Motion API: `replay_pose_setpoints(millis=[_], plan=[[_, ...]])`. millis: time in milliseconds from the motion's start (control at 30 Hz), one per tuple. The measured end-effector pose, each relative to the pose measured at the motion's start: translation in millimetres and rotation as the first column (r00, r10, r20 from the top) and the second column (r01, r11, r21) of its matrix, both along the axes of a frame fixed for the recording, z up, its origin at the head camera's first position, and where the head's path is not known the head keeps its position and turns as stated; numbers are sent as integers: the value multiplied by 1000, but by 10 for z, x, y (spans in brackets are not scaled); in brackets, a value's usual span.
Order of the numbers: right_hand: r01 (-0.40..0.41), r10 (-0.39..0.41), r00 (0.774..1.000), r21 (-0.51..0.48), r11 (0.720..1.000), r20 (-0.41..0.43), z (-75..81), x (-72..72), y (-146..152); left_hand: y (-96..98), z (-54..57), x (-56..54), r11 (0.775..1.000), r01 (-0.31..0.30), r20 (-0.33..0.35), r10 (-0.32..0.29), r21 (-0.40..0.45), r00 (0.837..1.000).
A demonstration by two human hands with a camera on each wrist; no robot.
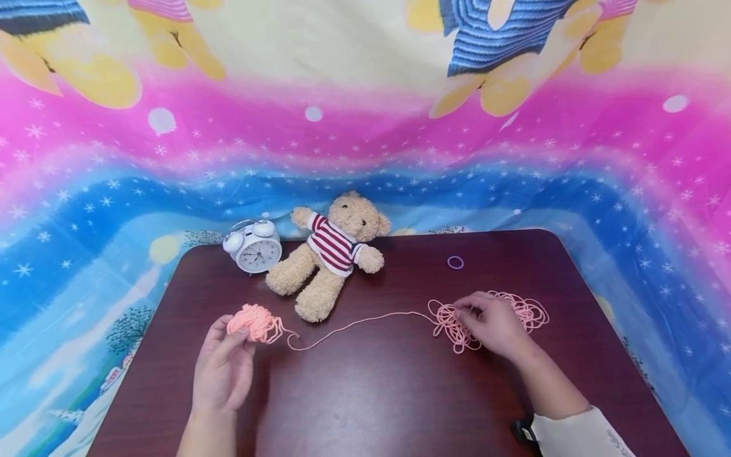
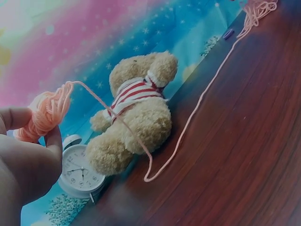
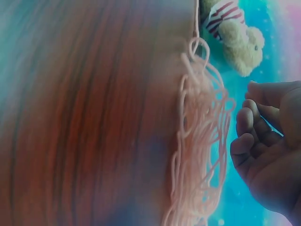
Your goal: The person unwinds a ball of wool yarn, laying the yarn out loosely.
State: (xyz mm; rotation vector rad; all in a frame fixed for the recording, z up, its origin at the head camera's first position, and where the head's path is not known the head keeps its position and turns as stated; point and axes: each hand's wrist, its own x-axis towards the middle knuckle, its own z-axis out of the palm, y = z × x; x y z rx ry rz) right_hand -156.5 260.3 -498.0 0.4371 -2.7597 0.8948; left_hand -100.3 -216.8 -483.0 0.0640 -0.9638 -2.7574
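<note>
My left hand [image 1: 224, 371] holds a small bundle of peach-pink yarn [image 1: 257, 324] between thumb and fingers, raised at the left side. From it a single strand [image 1: 356, 322] runs rightward across the table to a loose, tangled heap of the same yarn [image 1: 454, 333]. Over that heap is my right hand [image 1: 501, 330], partly covering it in the head view. In the right wrist view its fingers [image 3: 245, 120] are loosely bent beside the heap, the thumb and forefinger tips close together, with no yarn seen between them.
A teddy bear [image 1: 337, 247] in a red-and-white striped shirt lies at the back of the dark wooden table [image 1: 365, 393]. To its left stands a white alarm clock [image 1: 259, 254]. A purple ring [image 1: 455, 262] lies behind the heap. Printed cloth [image 1: 365, 152] hangs around the table.
</note>
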Motion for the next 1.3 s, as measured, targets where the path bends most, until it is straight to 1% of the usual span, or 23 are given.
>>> replay_pose_setpoints(millis=[167, 367, 467, 633, 800, 900, 1067, 1167, 1300], plan=[[-10, 11, 999, -40, 999, 39, 35, 9, -127, 87, 12, -22, 999, 21, 31, -20, -31, 999], [-35, 40, 998, -110, 993, 47, 32, 31, -356, 191, 30, -42, 997, 43, 49, -40, -63, 998], [-55, 62, 997, -132, 990, 52, 30, 40, -499, 256, 36, -49, 995, 57, 77, -50, -86, 996], [-91, 107, 991, -178, 980, 84, 21, 55, -777, 380, 46, -63, 989, 86, 128, -71, -119, 989], [-131, 158, 982, -236, 963, 99, -18, 94, -1041, 479, 22, -76, 983, 125, 118, -109, -133, 987], [-161, 192, 977, -270, 949, 95, -54, 126, -1178, 522, 2, -73, 974, 149, 112, -131, -171, 985], [-216, 251, 965, -310, 926, 80, -105, 178, -1381, 578, -21, -51, 946, 181, 143, -147, -268, 979], [-246, 282, 957, -322, 914, 69, -103, 206, -1496, 604, -28, -35, 926, 203, 160, -159, -317, 974], [-279, 328, 941, -355, 892, 87, -63, 243, -1636, 633, -33, -17, 910, 235, 163, -189, -342, 968]])
